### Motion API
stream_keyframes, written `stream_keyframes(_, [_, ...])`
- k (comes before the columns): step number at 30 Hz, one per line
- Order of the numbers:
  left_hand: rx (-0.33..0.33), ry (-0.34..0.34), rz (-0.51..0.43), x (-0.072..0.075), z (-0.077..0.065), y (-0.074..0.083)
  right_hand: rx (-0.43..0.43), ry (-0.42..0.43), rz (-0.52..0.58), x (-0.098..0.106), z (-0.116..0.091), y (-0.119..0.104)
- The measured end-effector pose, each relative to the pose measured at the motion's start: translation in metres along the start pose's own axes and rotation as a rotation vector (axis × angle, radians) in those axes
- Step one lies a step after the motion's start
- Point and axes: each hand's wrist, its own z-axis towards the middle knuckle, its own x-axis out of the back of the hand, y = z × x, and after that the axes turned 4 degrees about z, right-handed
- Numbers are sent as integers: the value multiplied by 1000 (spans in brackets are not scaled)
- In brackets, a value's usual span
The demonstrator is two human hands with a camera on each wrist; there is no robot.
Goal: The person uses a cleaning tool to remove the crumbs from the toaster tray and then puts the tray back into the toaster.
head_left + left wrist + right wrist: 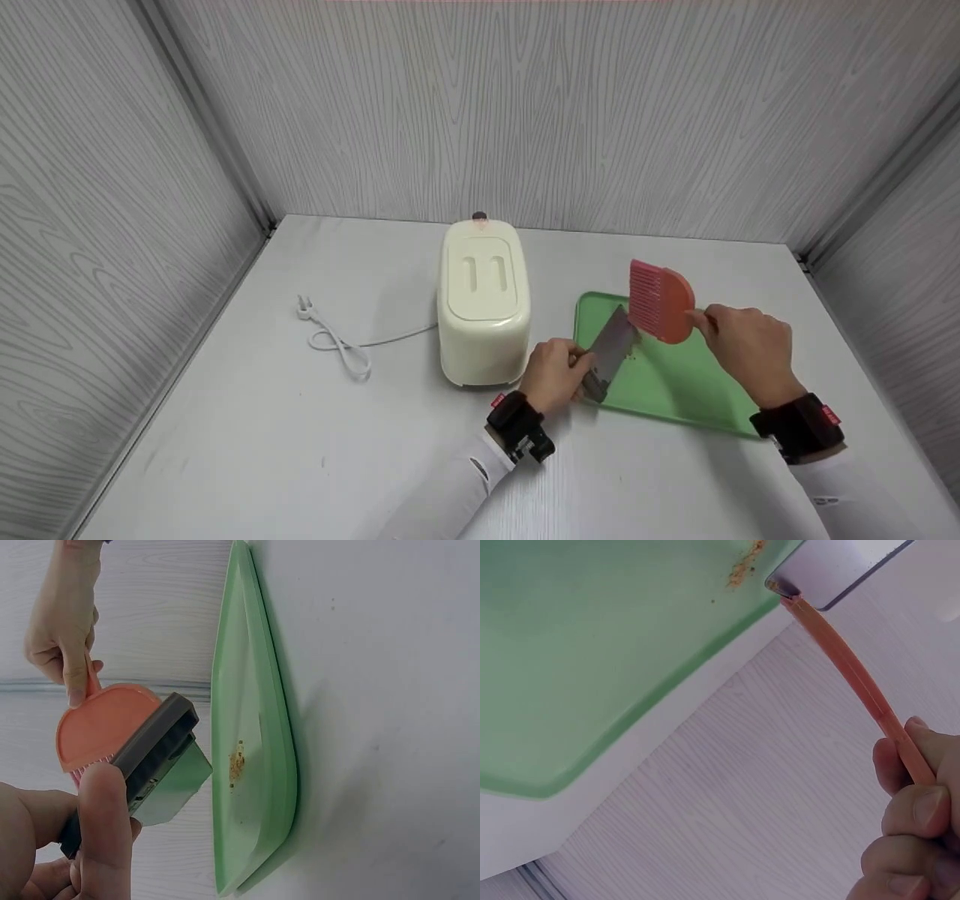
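Note:
My left hand [553,375] pinches the dark end of a thin metal crumb tray [613,349], which tilts over a green tray [701,386]. In my right hand [750,349] is the handle of an orange brush [675,307] with pink bristles. The right wrist view has the brush's tip [795,604] at the far end of the crumb tray [832,570]. Brown crumbs [237,765] lie on the green tray below. A cream toaster [486,337] with a lid on top stands just left of the green tray.
The toaster's white cord [349,349] lies loosely looped on the white table [247,435], its plug [305,307] to the left. Wood-grain panels [517,112] close in the table at the back and sides.

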Motion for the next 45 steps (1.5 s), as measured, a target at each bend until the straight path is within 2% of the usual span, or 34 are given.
stream_keyframes(10, [-19, 18, 48, 1, 2, 1, 15, -2, -13, 4, -8, 4])
stream_keyframes(14, [-5, 22, 33, 1, 2, 1, -4, -8, 30, 9, -11, 10])
stream_keyframes(17, [11, 20, 5, 1, 2, 1, -50, -32, 75, 14, -14, 17])
stream_keyframes(24, [35, 2, -49, -3, 1, -1, -221, -140, 202, 27, -22, 33])
stream_keyframes(32, [33, -4, -84, -8, 0, 1, -266, -244, 343, 39, -29, 27])
stream_keyframes(37, [37, -14, -85, -11, -1, 2, -321, -308, 444, 36, -33, 20])
stream_keyframes(45, [26, -38, -103, -13, -3, 2, -475, -431, 593, 23, -35, 18])
